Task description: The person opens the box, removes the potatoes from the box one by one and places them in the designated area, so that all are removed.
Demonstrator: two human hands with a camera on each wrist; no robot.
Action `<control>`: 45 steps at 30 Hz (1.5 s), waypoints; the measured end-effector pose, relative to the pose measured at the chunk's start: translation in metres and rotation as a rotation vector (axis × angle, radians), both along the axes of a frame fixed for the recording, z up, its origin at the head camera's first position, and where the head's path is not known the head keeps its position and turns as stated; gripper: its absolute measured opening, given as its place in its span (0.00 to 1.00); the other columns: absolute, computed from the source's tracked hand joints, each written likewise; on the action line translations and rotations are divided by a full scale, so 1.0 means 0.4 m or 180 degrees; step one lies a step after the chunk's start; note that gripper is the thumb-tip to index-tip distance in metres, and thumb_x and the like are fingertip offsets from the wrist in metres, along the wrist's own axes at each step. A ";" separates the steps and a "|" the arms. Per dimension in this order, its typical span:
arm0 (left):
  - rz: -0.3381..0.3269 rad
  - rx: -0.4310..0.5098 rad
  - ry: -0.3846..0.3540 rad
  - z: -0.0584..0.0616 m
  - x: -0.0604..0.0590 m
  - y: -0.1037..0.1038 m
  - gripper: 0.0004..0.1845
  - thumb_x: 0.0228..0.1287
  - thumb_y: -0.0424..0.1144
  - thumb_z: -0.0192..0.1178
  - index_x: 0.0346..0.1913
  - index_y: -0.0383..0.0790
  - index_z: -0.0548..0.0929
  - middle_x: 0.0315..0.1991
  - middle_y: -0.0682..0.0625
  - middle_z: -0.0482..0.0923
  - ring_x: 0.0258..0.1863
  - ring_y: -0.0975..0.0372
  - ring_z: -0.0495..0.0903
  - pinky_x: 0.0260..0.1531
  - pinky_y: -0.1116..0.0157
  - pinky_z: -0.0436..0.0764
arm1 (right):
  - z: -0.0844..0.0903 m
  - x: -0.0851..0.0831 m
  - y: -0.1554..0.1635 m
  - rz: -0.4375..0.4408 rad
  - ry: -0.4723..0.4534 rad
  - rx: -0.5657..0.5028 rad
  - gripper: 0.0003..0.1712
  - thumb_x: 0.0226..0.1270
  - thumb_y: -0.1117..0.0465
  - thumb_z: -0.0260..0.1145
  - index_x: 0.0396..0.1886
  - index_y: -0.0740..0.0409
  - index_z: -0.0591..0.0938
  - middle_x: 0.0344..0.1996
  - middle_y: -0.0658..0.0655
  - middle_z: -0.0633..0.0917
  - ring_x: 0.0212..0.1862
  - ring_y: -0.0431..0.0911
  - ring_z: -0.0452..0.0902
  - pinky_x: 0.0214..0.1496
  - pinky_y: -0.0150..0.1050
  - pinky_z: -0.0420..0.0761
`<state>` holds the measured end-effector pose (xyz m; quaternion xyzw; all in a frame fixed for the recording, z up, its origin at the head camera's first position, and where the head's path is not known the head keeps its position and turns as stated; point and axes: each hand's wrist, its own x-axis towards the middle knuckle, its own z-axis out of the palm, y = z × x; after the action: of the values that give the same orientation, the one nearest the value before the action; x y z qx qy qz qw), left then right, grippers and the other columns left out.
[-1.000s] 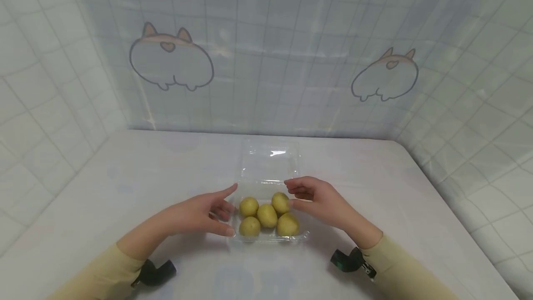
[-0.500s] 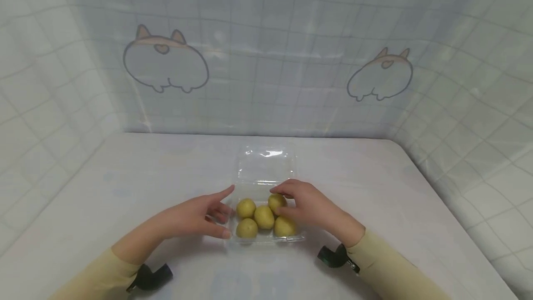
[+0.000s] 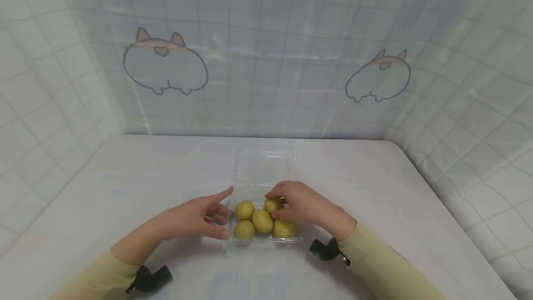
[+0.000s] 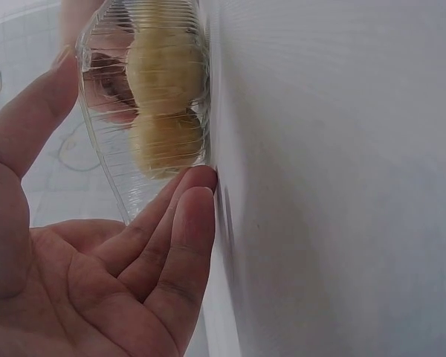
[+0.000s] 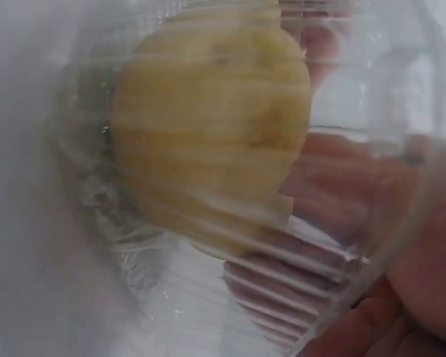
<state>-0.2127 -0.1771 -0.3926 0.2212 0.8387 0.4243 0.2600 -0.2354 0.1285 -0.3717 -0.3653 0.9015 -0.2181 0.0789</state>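
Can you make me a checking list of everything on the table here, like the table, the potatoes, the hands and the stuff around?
Surface: white table, smooth, faint bluish marks.
Job's things: clear plastic tray with its lid lying open behind it; five small yellow potatoes inside.
Clutter: nothing seen.
Hands: left hand has straight fingers resting against the tray's left side; right hand reaches into the tray, its fingers curled round the back right potato.
Cables: nothing seen; only a dark camera mount at each wrist.
Surroundings: pale tiled-pattern walls on three sides, with two cartoon animal drawings on the back one.
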 end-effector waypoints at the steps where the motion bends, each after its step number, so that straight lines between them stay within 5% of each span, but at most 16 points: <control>1: -0.0003 0.0006 0.0006 0.000 0.000 -0.001 0.58 0.56 0.50 0.74 0.80 0.43 0.47 0.58 0.49 0.78 0.54 0.59 0.78 0.56 0.53 0.77 | -0.001 -0.002 -0.001 0.0012 -0.0006 0.0010 0.21 0.63 0.59 0.72 0.56 0.59 0.84 0.50 0.50 0.84 0.50 0.41 0.78 0.53 0.37 0.78; 16: -0.0029 0.0111 -0.0034 -0.011 -0.002 0.005 0.57 0.56 0.50 0.74 0.80 0.42 0.47 0.59 0.48 0.78 0.54 0.58 0.78 0.56 0.54 0.77 | 0.003 -0.016 -0.013 0.0062 -0.0400 0.0394 0.24 0.64 0.60 0.69 0.60 0.54 0.82 0.55 0.47 0.81 0.57 0.41 0.75 0.60 0.40 0.75; 25: -0.0050 0.0110 0.0041 -0.014 -0.004 0.007 0.58 0.55 0.51 0.74 0.80 0.41 0.47 0.58 0.48 0.78 0.53 0.59 0.79 0.54 0.56 0.77 | -0.001 -0.014 -0.016 0.0126 -0.0295 0.0370 0.25 0.63 0.62 0.69 0.61 0.58 0.82 0.52 0.49 0.83 0.47 0.38 0.75 0.54 0.36 0.77; 33: -0.0031 0.0078 0.0020 -0.013 -0.008 0.006 0.57 0.55 0.51 0.74 0.80 0.42 0.48 0.58 0.49 0.78 0.53 0.60 0.78 0.55 0.56 0.77 | -0.012 -0.003 -0.019 -0.0042 0.0012 0.0298 0.26 0.59 0.60 0.72 0.59 0.57 0.83 0.51 0.49 0.82 0.50 0.40 0.76 0.54 0.35 0.77; 45: -0.0040 0.0048 0.0071 -0.014 -0.016 0.007 0.57 0.55 0.51 0.74 0.80 0.43 0.48 0.57 0.50 0.78 0.53 0.60 0.79 0.54 0.57 0.78 | -0.016 0.006 0.008 -0.0132 0.0100 -0.0165 0.27 0.57 0.58 0.71 0.59 0.56 0.83 0.50 0.50 0.78 0.42 0.39 0.75 0.41 0.31 0.79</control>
<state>-0.2193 -0.1743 -0.3983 0.2331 0.8370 0.4265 0.2515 -0.2329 0.1317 -0.3782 -0.3518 0.9041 -0.2373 0.0507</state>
